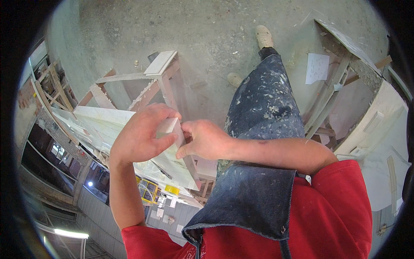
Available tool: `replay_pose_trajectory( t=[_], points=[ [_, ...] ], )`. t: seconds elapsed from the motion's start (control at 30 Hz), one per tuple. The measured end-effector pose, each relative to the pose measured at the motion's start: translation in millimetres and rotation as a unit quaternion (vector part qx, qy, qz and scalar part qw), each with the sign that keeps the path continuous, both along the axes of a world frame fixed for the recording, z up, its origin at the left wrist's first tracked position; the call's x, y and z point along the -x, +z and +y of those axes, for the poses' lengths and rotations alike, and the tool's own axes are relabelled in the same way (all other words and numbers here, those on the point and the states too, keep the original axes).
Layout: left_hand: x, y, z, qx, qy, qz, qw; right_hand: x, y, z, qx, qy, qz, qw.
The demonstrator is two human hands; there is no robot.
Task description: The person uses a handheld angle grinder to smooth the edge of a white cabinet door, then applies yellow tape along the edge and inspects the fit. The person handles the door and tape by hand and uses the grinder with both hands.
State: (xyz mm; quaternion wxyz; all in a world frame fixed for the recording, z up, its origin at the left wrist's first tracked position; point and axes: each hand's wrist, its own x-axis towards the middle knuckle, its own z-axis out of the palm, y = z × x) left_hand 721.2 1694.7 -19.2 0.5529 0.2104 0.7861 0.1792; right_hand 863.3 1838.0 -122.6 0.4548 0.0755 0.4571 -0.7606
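Observation:
Both my hands meet at a pale, straight-edged block near the edge of a whitish panel. My left hand is closed over it from the left, fingers across the far side and thumb on the near side. From the right, my right hand pinches the block's narrow side between bent fingers and thumb. The fingers cover part of the block, so whether it is separate from the panel beneath is hard to make out.
A wooden frame stand carries a small white board beyond my hands. At right stands a bench with wooden legs. A paper sheet hangs by it. My stained apron is close to the panel. Debris dots the concrete floor.

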Motion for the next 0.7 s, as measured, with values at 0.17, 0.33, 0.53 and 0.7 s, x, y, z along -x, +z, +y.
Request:
replay_pose_trajectory(
  t=[0.17,0.33,0.53,0.7],
  points=[
    [0.6,-0.3,2.1,-0.016,-0.007,0.016,1.0,-0.6,0.3,0.3,0.002,-0.005,-0.01,1.0],
    [-2.0,-2.2,-2.3,-0.018,-0.005,0.016,1.0,6.5,5.3,6.7,-0.01,0.034,-0.01,0.999],
    [0.1,-1.5,-1.9,-0.013,0.006,0.0,1.0,11.8,8.2,10.4,-0.008,0.052,-0.015,0.998],
    [2.9,-1.4,-0.8,-0.014,0.001,-0.003,1.0,9.1,5.6,6.3,-0.004,0.033,-0.014,0.999]
  ],
)
